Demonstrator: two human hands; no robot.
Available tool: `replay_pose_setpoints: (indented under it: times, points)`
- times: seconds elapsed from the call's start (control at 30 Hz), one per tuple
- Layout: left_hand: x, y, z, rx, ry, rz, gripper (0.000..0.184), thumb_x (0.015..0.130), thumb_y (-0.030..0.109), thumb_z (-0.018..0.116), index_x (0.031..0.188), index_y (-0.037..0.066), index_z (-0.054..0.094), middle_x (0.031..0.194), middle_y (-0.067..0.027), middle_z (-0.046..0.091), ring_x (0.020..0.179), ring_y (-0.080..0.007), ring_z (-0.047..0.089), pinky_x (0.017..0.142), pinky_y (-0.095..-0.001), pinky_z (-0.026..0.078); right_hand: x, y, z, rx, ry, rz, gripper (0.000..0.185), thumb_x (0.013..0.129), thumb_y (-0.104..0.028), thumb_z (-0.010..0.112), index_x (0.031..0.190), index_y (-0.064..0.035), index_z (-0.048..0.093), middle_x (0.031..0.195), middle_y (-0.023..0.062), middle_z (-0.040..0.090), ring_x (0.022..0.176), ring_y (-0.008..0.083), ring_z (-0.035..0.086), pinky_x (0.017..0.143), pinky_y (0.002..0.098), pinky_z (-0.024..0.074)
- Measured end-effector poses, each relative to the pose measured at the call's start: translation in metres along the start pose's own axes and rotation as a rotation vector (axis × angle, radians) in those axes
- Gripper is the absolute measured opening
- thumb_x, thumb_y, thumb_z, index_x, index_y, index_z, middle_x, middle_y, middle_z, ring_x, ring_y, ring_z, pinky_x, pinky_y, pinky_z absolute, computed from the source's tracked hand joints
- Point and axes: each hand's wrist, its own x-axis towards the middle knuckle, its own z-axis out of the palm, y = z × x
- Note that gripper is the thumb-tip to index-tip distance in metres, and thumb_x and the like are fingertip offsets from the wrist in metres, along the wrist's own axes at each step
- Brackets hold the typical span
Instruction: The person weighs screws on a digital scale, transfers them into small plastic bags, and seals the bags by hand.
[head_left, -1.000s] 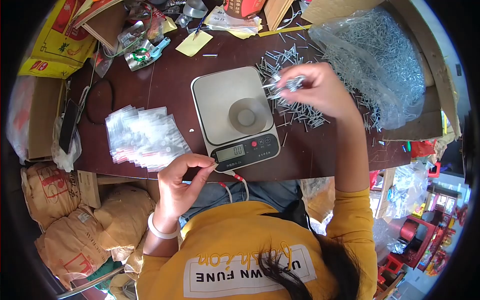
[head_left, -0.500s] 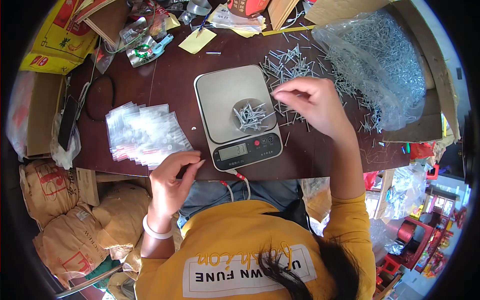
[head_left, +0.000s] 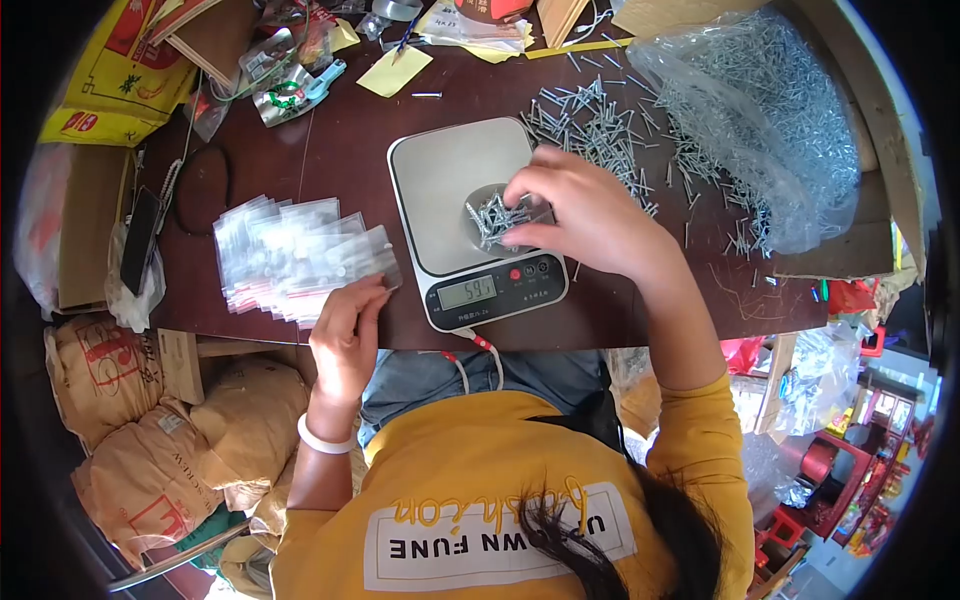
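Note:
My right hand [head_left: 575, 210] reaches over a small clear bowl [head_left: 474, 238] on a kitchen scale [head_left: 445, 190]. Its thumb and fingers curl round silver screws [head_left: 492, 215] in the bowl; how firmly they grip is partly hidden. The scale's display [head_left: 468, 292] is lit and seems to read about 59. My left hand [head_left: 350, 320] lies at the table's near edge, thumb and fingers pinched at the corner of a clear plastic zip bag [head_left: 372, 252]. That bag rests at the right end of a fanned pile of similar bags [head_left: 285, 255].
Loose screws [head_left: 600, 130] are scattered beyond the scale, beside a large plastic sack of screws [head_left: 770, 120] in a cardboard box. Blue-handled scissors [head_left: 325, 82], yellow paper [head_left: 394, 72] and a phone [head_left: 138, 240] lie farther out. Brown paper sacks [head_left: 150, 480] stand below left.
My right hand has moved left from beside the scale into the bowl. My left hand has closed on a bag and shifted it slightly right. The display number has risen.

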Motion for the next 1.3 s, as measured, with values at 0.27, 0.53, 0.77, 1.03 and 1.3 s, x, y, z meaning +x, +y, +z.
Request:
replay_pose_setpoints:
  times: [0.27,0.53,0.77,1.03,1.3]
  points:
    - [0.000,-0.001,-0.002,0.000,0.017,0.046,0.022,0.081,-0.013,0.063,0.100,-0.003,0.067,0.102,-0.0151,0.065,0.097,-0.0279,0.066,0.086,-0.0359,0.054,0.008,0.010,0.009,0.050,0.064,-0.152,0.016,0.077,-0.016,0.075,0.085,-0.0048,0.066,0.084,0.0058,0.060,0.080,0.0240,0.060,0.069,0.0358,0.0472]
    - [0.007,0.006,-0.030,0.027,0.155,0.018,0.041,0.081,-0.022,0.047,0.111,-0.002,0.067,0.090,-0.0109,0.059,0.079,-0.0200,0.058,0.074,-0.0275,0.050,-0.014,0.029,0.002,0.906,0.281,0.042,0.010,0.092,-0.008,0.061,0.094,0.0013,0.065,0.101,0.0122,0.070,0.090,0.0171,0.068,0.078,0.0286,0.0564]
    - [-0.003,0.030,-0.042,-0.166,0.029,-0.084,0.013,0.086,0.002,0.069,0.077,-0.001,0.060,0.072,-0.0016,0.051,0.062,-0.0073,0.043,0.058,-0.0201,0.036,-0.028,0.054,0.005,1.648,0.332,0.143,0.017,0.099,-0.016,0.052,0.103,-0.0003,0.058,0.094,0.0104,0.063,0.093,0.0238,0.066,0.074,0.0301,0.0570]
    - [0.001,0.042,-0.035,-0.426,-0.152,-0.040,0.016,0.079,0.011,0.077,0.078,0.000,0.066,0.069,-0.0056,0.062,0.057,-0.0126,0.053,0.052,-0.0244,0.040,-0.039,0.077,0.012,2.264,0.411,0.200,0.014,0.100,-0.015,0.048,0.100,-0.0018,0.054,0.088,0.0046,0.054,0.070,0.0102,0.049,0.057,0.0224,0.0379]
    - [0.001,0.044,-0.031,-0.401,-0.211,-0.007,0.017,0.079,0.012,0.077,0.082,0.000,0.067,0.068,-0.0066,0.063,0.054,-0.0145,0.053,0.049,-0.0252,0.040,-0.034,0.073,0.011,1.061,0.545,0.384,0.016,0.097,-0.020,0.055,0.101,-0.0039,0.057,0.083,0.0045,0.057,0.070,0.0122,0.053,0.058,0.0250,0.0406]
